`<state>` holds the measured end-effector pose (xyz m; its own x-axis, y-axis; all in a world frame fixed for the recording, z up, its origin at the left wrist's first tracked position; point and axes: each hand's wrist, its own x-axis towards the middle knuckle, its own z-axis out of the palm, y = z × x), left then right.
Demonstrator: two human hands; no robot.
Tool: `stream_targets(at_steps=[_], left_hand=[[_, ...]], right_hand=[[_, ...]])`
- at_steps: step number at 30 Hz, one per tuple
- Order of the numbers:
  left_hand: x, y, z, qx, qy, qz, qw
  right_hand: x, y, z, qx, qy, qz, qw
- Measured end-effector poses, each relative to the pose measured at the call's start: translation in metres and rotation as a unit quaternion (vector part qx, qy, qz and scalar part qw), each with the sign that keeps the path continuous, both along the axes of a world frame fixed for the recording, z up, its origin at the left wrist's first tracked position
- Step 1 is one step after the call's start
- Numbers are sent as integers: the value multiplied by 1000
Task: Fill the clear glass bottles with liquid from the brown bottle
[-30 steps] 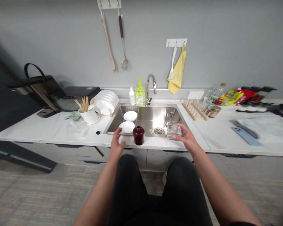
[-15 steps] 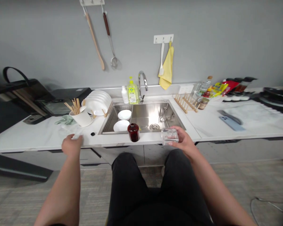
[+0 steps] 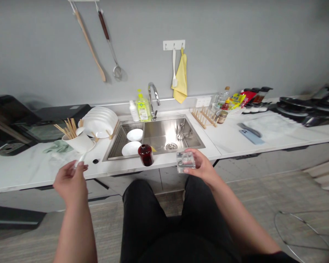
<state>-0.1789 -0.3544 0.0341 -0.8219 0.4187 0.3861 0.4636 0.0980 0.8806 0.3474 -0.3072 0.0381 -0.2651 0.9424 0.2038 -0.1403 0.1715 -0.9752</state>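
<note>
In my right hand (image 3: 205,168) is a clear, square-sided container (image 3: 184,162), gripped from its right side above the counter's front edge. My left hand (image 3: 71,179) pinches a small, slim white piece (image 3: 79,160) whose kind I cannot make out. A dark red bottle (image 3: 146,156) without a cap stands on the sink's front ledge, between my two hands. Near my left fingers a small black round piece (image 3: 95,161) lies on the counter. Behind that hand are a white pot of chopsticks (image 3: 82,142) and a crumpled green cloth (image 3: 57,147).
White bowls (image 3: 131,148) sit in the left of the steel sink (image 3: 164,128), under the tap (image 3: 153,95). Plates (image 3: 101,122) stand racked on the left. To the right are a wooden rack (image 3: 204,117), a jar (image 3: 222,117) and a blue phone (image 3: 251,137).
My view has turned to the right, so the counter appears shifted left. My left hand has come up from the countertop with the white piece; my right hand still holds the clear container.
</note>
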Motion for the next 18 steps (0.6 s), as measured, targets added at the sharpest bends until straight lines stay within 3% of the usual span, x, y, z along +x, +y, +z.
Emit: stream_targets(at_steps=[1,3,5,7,11,18], left_hand=[[26,-9,8,24,0,-71,997],[81,-26,27,-3,30,-235,971],[130,-39,50,-18,72,-364,929],[167,-43,70,-40,125,-452,882],[205,-37,98,-52,198,-510,835],[221,-27,125,-117,292,-554,771]], right_hand=[[-2,-3,-2,-7,0,2,1000],[-6,-10,-6,-13,2,7,1000],[-11,-16,-10,-11,1,11,1000],[-17,-22,-14,-4,-8,9,1000],[-25,-31,-20,20,-24,9,999],[-32,-42,-22,61,-46,7,997]])
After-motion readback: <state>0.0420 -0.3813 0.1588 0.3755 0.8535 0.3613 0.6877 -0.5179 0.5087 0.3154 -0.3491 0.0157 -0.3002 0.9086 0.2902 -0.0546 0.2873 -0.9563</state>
